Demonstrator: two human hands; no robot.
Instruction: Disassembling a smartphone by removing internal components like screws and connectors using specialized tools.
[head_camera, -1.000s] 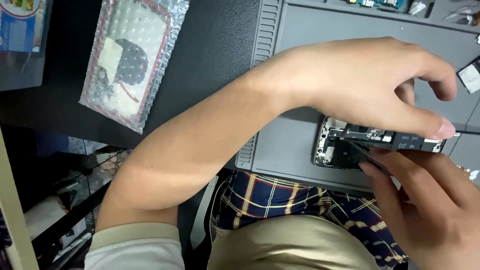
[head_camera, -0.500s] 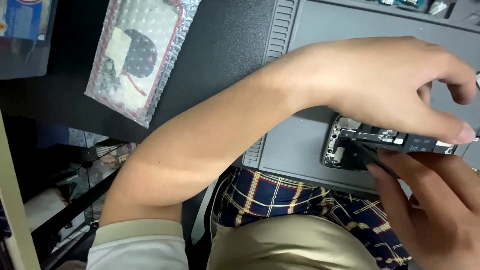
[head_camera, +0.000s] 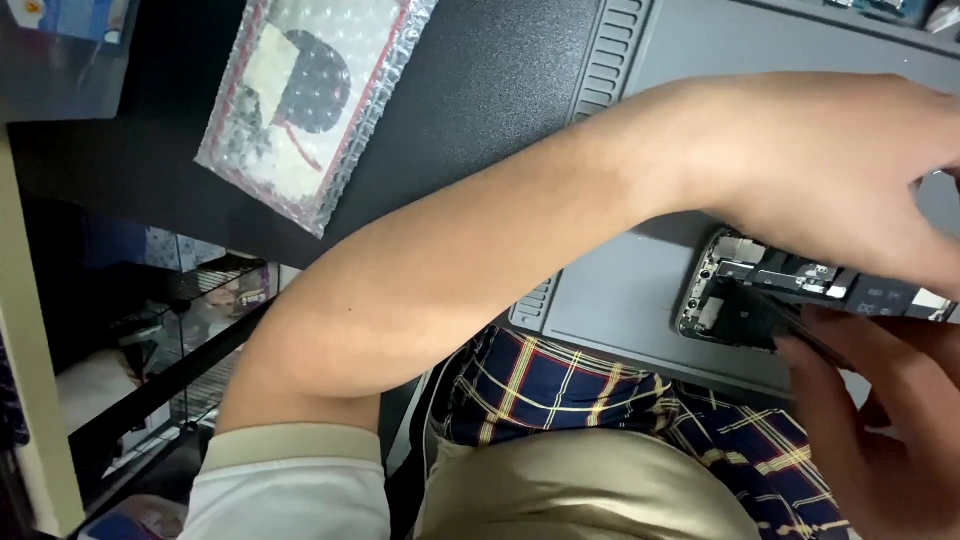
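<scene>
Two hands working on an opened phone lying on a grey repair mat.

The left hand (head_camera: 830, 170) is reaching across from the left and arching over the opened phone (head_camera: 770, 300), its fingers curled down onto the far edge, apparently steadying the device so it is not sliding on the grey mat (head_camera: 640, 290). The right hand (head_camera: 880, 420) is coming up from below with its fingers pinched around a thin dark tool (head_camera: 790, 315), whose tip is angling into the exposed circuitry near the phone's left end; the pinch is giving fine control. The phone is lying flat near the mat's front edge, just above the person's plaid-covered lap. A bubble-wrap pouch (head_camera: 300, 100) holding a small part is sitting well apart on the dark surface (head_camera: 480, 90), out of the working area.
</scene>
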